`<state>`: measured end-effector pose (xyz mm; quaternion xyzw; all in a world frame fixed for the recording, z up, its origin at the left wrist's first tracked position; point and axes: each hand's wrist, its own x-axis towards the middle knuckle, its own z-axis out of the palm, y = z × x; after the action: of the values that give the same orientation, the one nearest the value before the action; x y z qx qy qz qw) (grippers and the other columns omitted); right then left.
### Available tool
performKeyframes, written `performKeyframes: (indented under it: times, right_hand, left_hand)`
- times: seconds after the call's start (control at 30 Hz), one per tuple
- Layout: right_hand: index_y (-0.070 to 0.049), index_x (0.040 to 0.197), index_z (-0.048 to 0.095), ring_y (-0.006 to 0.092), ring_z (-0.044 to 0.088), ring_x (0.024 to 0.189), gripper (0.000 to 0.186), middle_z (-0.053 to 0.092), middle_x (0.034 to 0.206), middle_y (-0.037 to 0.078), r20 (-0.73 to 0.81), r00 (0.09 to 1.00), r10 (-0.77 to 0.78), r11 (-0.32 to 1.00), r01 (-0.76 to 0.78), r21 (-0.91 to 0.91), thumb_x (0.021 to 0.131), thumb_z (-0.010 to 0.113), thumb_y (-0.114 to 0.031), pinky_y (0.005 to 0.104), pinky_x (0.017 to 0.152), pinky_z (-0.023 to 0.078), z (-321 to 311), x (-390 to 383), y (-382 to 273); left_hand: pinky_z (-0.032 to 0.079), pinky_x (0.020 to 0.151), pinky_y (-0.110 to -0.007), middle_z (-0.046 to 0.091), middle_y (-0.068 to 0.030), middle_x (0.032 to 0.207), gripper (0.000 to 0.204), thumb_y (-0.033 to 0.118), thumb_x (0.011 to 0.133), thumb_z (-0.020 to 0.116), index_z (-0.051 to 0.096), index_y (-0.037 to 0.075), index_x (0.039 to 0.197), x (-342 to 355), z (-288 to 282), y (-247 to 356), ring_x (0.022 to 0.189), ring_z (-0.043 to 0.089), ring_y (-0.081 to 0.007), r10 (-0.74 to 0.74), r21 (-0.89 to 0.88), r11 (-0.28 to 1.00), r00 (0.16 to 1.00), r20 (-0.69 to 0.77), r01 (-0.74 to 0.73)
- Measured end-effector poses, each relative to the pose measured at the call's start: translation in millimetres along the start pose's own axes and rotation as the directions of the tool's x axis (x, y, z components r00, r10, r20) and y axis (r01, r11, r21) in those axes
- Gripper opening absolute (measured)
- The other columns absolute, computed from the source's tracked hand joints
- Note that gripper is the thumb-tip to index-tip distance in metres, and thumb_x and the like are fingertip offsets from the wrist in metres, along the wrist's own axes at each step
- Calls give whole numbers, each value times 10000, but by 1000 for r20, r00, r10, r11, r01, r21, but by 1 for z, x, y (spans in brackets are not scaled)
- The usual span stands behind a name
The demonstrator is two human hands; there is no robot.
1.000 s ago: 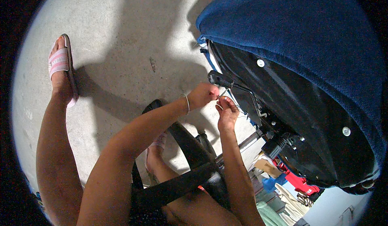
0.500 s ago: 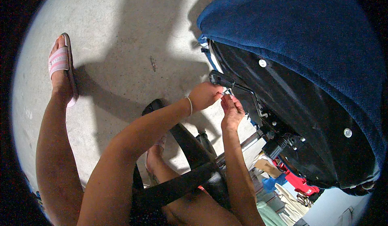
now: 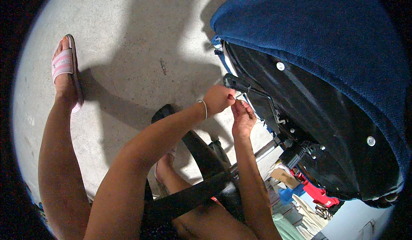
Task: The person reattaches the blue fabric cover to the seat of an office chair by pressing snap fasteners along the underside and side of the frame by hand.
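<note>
Close together beside the tipped-over office chair, my two hands pinch at a thin pale cord (image 3: 241,94). My left hand (image 3: 218,99), a white band on its wrist, is closed with its fingertips mostly hidden. Just right of it, my right hand (image 3: 244,119) has thumb and fingers pressed together on the cord. Directly above them is the black paddle end of the chair's lever (image 3: 234,83). A blue cloth cover (image 3: 309,30) wraps the seat, whose black underside (image 3: 317,102) faces me. How the cord runs between my fingers is too small to make out.
The chair's metal column (image 3: 267,149) leads to its black leg base (image 3: 189,193), which lies across my legs. A black caster (image 3: 163,113) points toward the concrete floor (image 3: 103,34). At lower right are a cardboard box (image 3: 284,177) and red cloth (image 3: 316,193).
Both hands have shifted slightly left, still close together at the cord. The chair has barely moved.
</note>
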<state>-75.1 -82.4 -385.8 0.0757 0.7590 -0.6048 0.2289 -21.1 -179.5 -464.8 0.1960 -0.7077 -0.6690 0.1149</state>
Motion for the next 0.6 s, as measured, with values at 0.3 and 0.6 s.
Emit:
performKeyframes:
  times: [0.3,0.6]
  right_hand:
    - [64,844,565,240,599,838,79,607,876,156,24,968,250,950,-250,188,822,548,-11,335,834,511,-8,9,5]
    - [43,882,591,234,607,812,139,622,890,147,83,975,208,951,-222,215,812,591,-77,311,801,506,-7,1,7]
  left_hand:
    - [433,546,-280,576,-44,577,166,183,723,592,617,27,670,1,28,-28,582,546,-97,-190,-749,640,980,64,173]
    - [449,556,-258,590,-22,674,130,163,783,598,592,41,740,-5,12,-16,622,552,-95,-245,-740,592,946,214,321]
